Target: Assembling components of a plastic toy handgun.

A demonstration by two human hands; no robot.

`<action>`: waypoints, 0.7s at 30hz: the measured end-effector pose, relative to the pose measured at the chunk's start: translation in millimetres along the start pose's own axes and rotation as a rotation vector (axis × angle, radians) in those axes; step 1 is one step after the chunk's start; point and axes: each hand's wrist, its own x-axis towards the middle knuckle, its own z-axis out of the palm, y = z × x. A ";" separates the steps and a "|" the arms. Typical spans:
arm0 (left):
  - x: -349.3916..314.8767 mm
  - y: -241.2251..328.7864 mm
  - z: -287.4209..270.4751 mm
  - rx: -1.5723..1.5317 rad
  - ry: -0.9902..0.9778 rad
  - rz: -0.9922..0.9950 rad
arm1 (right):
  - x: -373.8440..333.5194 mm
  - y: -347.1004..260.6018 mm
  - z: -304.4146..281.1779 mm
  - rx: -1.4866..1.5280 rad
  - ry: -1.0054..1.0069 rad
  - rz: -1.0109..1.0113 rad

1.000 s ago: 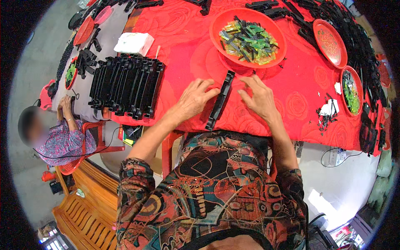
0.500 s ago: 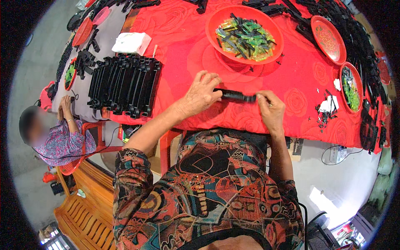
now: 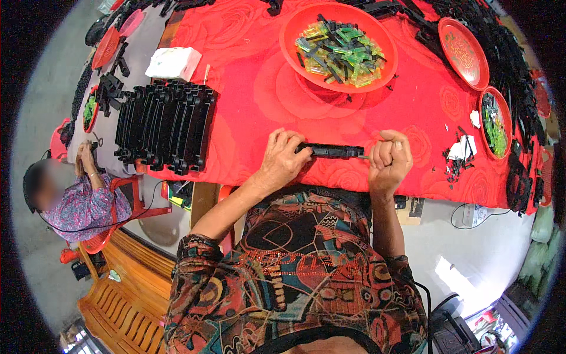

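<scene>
Red cloth covers the table (image 3: 247, 106) in front of you, and a long black plastic bar (image 3: 333, 151) lies crosswise near its front edge, held at both ends. Your left hand (image 3: 282, 158) is curled over the bar's left end, fingers wrapped on top of it. Your right hand (image 3: 388, 158) is closed in a fist at the bar's right end; whether it grips the bar itself or a small part at its tip cannot be told. Beyond the bar sits a large red bowl (image 3: 295, 44) filled with green and black pieces. To your left, a row of black frames (image 3: 165, 127) stands packed together on the table, with a white packet (image 3: 174, 62) just behind it. To your right lie two red plates (image 3: 463, 53). Another person (image 3: 82, 200) sits at the table's left end.
</scene>
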 end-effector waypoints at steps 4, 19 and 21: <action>-0.2 -5.8 2.6 -0.059 -0.043 0.018 | -1.0 18.2 5.4 0.177 0.019 0.076; 10.0 7.4 10.3 -0.087 -0.039 -0.021 | -6.5 51.9 21.8 0.211 -0.052 0.092; 8.7 8.3 15.0 -0.105 -0.037 -0.059 | -7.6 53.5 19.5 0.203 -0.050 0.081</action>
